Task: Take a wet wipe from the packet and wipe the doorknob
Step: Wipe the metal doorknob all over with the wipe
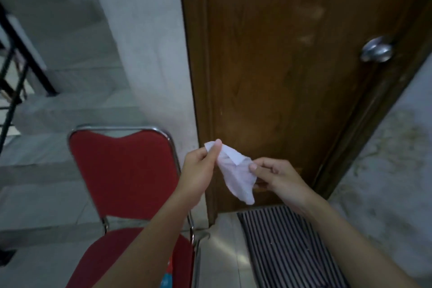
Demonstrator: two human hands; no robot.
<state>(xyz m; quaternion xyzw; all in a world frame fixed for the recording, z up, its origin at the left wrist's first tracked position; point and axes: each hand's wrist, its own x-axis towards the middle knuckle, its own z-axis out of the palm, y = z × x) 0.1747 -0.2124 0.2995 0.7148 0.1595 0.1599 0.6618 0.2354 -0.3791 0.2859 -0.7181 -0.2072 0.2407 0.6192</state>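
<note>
I have both bare forearms stretched forward, left hand (pixel 198 168) raised slightly higher, right hand (pixel 278 180) lower, each grip pinched closed, thumb against fingertips.

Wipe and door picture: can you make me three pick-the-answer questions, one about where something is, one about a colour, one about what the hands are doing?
1. Where is the doorknob?
A. above and right of the hands
B. under the chair
C. on the mat

2. What colour is the chair?
A. blue
B. red
C. green

3. How is the wipe held?
A. lying on the floor
B. pressed on the doorknob
C. pinched between both hands

Answers:
1 A, the doorknob sits high on the door's right side.
2 B, its back and seat are red.
3 C, the left hand and right hand each grip an end, away from the doorknob.
</note>
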